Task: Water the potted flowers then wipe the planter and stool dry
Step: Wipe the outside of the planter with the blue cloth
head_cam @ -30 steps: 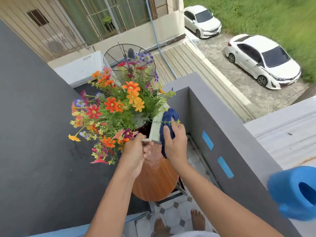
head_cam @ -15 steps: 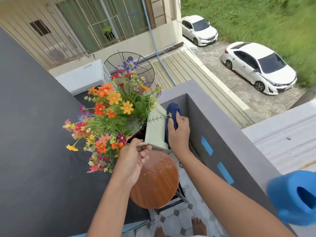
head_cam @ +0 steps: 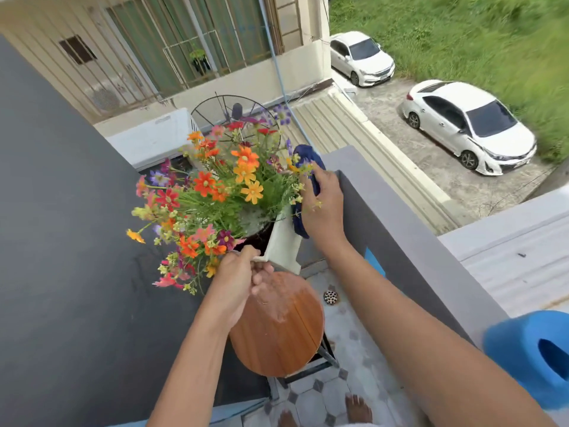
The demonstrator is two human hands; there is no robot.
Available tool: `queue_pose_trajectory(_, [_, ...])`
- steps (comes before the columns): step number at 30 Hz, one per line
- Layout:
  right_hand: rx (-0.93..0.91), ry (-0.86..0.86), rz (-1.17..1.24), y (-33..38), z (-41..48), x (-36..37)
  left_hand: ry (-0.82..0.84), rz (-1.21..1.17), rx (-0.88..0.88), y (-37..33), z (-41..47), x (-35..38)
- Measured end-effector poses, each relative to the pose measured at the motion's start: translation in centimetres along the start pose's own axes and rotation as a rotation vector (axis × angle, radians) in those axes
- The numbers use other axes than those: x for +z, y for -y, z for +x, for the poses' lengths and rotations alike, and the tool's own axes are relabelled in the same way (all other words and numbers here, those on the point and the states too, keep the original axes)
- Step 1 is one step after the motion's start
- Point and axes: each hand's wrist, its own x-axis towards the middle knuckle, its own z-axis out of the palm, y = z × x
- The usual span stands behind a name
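A white square planter (head_cam: 284, 245) full of orange, red and purple flowers (head_cam: 221, 186) is lifted and tilted above a round wooden stool (head_cam: 283, 331). My left hand (head_cam: 240, 282) grips the planter's near rim. My right hand (head_cam: 323, 208) presses a dark blue cloth (head_cam: 304, 161) against the planter's far right side. Water drops glisten on the stool top near my left hand.
A grey parapet wall (head_cam: 397, 229) runs along the right, with a blue watering can (head_cam: 529, 355) on its ledge at the lower right. A dark wall (head_cam: 61, 272) closes the left. Tiled floor with a drain (head_cam: 331, 297) and my bare feet lie below.
The planter has been lifted higher off the stool and tilted away. My right hand with the cloth has slid up and along the planter's side toward its far end.
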Motion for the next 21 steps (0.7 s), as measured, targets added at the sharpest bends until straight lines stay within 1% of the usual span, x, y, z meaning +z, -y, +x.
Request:
queue_pose_trajectory(2, [0.078,0.135,-0.083,-0.3,2.9,-1.1,0.005,0.032,-0.008,-0.4,-0.1,-0.9])
queue_pose_trajectory(3, [0.141,0.228,-0.085,-0.5,3.9,-1.8,0.003,0.064,-0.012,-0.6,-0.1,-1.4])
queue_pose_trajectory(5, [0.249,0.431,-0.007,0.4,4.3,-3.3,0.022,0.164,-0.024,-1.1,0.3,-2.5])
queue_pose_trajectory(6, [0.3,0.497,0.033,0.7,4.2,-3.9,0.044,0.216,-0.026,-1.4,0.5,-3.1])
queue_pose_trajectory(7, [0.341,0.54,0.051,1.1,4.1,-4.3,0.067,0.255,-0.026,-1.8,0.6,-3.6])
queue_pose_trajectory(9, [0.404,0.574,0.067,2.0,3.7,-4.5,0.095,0.289,-0.02,-2.4,1.1,-4.4])
queue_pose_trajectory(11, [0.421,0.619,0.088,2.8,3.5,-4.4,0.084,0.295,-0.015,-2.8,1.5,-5.0])
queue_pose_trajectory(14, [0.423,0.606,-0.026,2.9,2.9,-4.1,0.057,0.315,-0.011,-3.0,2.0,-5.7])
queue_pose_trajectory(15, [0.403,0.582,-0.077,3.2,2.4,-4.3,0.049,0.314,-0.008,-2.9,2.2,-5.8])
queue_pose_trajectory(17, [0.437,0.519,-0.094,3.4,1.6,-4.2,0.003,0.318,0.004,-2.9,2.6,-5.8])
queue_pose_trajectory(19, [0.481,0.448,-0.111,2.7,1.0,-3.6,-0.092,0.315,0.04,-2.7,3.3,-5.4])
queue_pose_trajectory(21, [0.502,0.337,-0.045,1.5,0.6,-2.4,-0.217,0.25,0.105,-2.3,4.2,-4.9])
